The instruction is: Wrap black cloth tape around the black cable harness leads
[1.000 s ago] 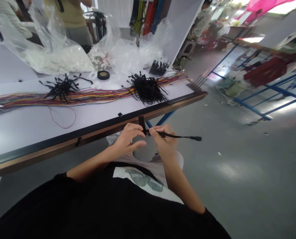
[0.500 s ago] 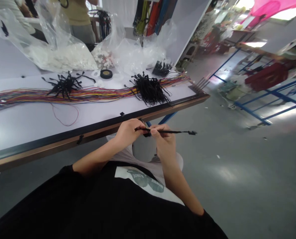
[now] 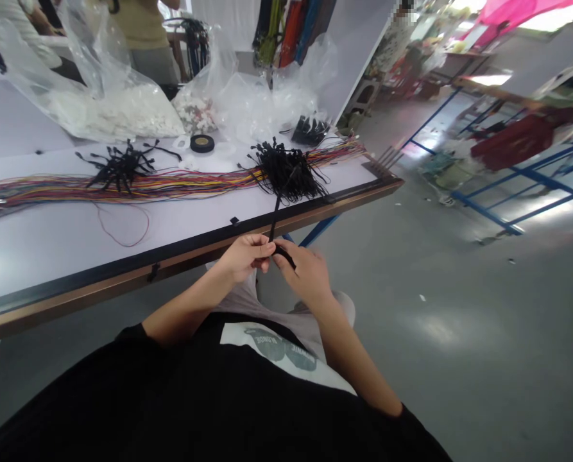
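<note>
Swung round toward the worktop (image 3: 74, 237): one slim, flexible black cable (image 3: 275, 219), clamped in my left grip (image 3: 245, 258) and my right grip (image 3: 308, 272).

It was a workshop — wires (image 3: 194, 184) and tape (image 3: 202, 143) lay beyond the grip, frames (image 3: 521, 173) well right.

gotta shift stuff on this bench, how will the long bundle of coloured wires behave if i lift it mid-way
The bundle of coloured wires will probably sag floppily, since its strands look thin. Some may slip out, as no tie shows mid-way. The two black cable piles, left and right, lie across it and could slide or snag.
</note>
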Demonstrator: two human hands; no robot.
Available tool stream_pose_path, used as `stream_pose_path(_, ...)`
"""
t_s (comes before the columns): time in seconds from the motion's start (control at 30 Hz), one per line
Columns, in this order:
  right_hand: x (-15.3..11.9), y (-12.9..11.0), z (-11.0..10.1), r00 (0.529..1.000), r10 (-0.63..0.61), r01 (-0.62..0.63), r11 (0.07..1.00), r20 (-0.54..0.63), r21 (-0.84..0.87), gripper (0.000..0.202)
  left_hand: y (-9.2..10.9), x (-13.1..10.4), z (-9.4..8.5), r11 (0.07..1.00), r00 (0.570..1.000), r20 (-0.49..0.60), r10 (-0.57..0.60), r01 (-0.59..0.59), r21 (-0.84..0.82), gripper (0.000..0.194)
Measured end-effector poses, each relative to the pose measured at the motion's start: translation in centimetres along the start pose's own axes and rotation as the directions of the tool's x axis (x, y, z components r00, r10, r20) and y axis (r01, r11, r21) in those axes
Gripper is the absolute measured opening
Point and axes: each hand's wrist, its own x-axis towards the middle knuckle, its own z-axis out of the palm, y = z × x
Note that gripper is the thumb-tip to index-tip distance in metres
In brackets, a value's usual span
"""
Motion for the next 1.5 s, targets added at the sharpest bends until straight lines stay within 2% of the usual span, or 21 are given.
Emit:
stream_pose_path(0.1,0.2,0.1,0.2,1.0,-0.011,0.011,0.998,0.003,-0.067,0.033,-0.2,0.2,-0.3,1.0,0.999,0.047,0.018,-0.017,-0.012,0.042)
stream_pose_path(0.17,0.2,0.1,0.2,0.999,-0.033,0.035,0.998,0.041,-0.044,0.037,0.0,0.1,-0.4,0.996,0.997,0.026,0.075,-0.076,0.051,0.035)
stream_pose_path(0.27,0.1,0.1,0.0,0.997,-0.042,0.043,0.999,0.068,-0.024,0.039,0.8,-0.4,-0.1,0.963,0.991,-0.029,0.133,-0.122,0.242,0.022)
stream_pose_path(0.43,0.0,-0.4,0.3,0.997,0.003,0.004,0.996,0.075,-0.084,0.038,1.7,-1.0,0.0,0.854,0.992,-0.086,0.097,-0.039,0.519,0.009)
stream_pose_path(0.53,-0.1,-0.8,0.6,0.997,0.016,-0.006,0.992,0.079,-0.124,0.039,1.4,-0.7,-0.7,0.708,0.983,-0.065,0.174,-0.08,0.702,0.016)
stream_pose_path(0.63,0.0,-1.2,0.6,0.994,0.043,-0.026,0.985,0.098,-0.169,0.038,1.1,-0.4,-1.3,0.485,0.965,-0.043,0.259,-0.092,0.87,0.022)
stream_pose_path(0.7,0.0,-1.4,0.6,0.992,0.058,-0.035,0.982,0.114,-0.188,0.038,1.1,-0.3,-1.4,0.385,0.968,-0.036,0.249,-0.065,0.921,0.025)
stream_pose_path(0.73,0.0,-1.4,0.5,0.99,0.064,-0.039,0.98,0.126,-0.195,0.038,1.1,-0.4,-1.3,0.37,0.975,-0.026,0.222,-0.06,0.927,0.025)
stream_pose_path(0.8,0.1,-1.4,0.4,0.984,0.08,-0.046,0.977,0.157,-0.207,0.038,1.4,-0.6,-1.1,0.416,0.989,-0.017,0.145,-0.046,0.908,0.023)
stream_pose_path(0.93,0.2,-0.9,0.4,0.969,0.12,-0.07,0.972,0.217,-0.224,0.038,1.5,-0.9,-0.8,0.576,0.999,-0.03,-0.015,0.033,0.817,0.021)
stream_pose_path(1.07,0.3,-0.6,0.6,0.964,0.12,-0.062,0.97,0.239,-0.236,0.034,0.7,-0.7,-1.2,0.695,0.998,0.033,-0.051,0.012,0.718,0.023)
stream_pose_path(1.13,0.3,-0.6,0.7,0.962,0.115,-0.052,0.968,0.248,-0.248,0.033,0.4,-0.6,-1.4,0.704,0.996,0.06,-0.059,-0.001,0.71,0.02)
stream_pose_path(1.2,0.4,-0.5,0.8,0.958,0.098,-0.026,0.965,0.269,-0.259,0.033,0.2,-0.5,-1.5,0.672,0.996,0.052,-0.071,0.009,0.741,0.017)
stream_pose_path(1.3,0.5,-0.4,0.9,0.954,0.063,0.031,0.952,0.294,-0.304,0.033,0.0,-0.6,-1.5,0.635,0.997,0.006,-0.073,0.042,0.771,0.015)
stream_pose_path(1.5,0.5,-0.3,1.4,0.95,0.049,0.092,0.9,0.309,-0.426,0.032,-0.9,-0.5,-1.6,0.659,0.995,-0.072,-0.072,0.102,0.745,0.005)
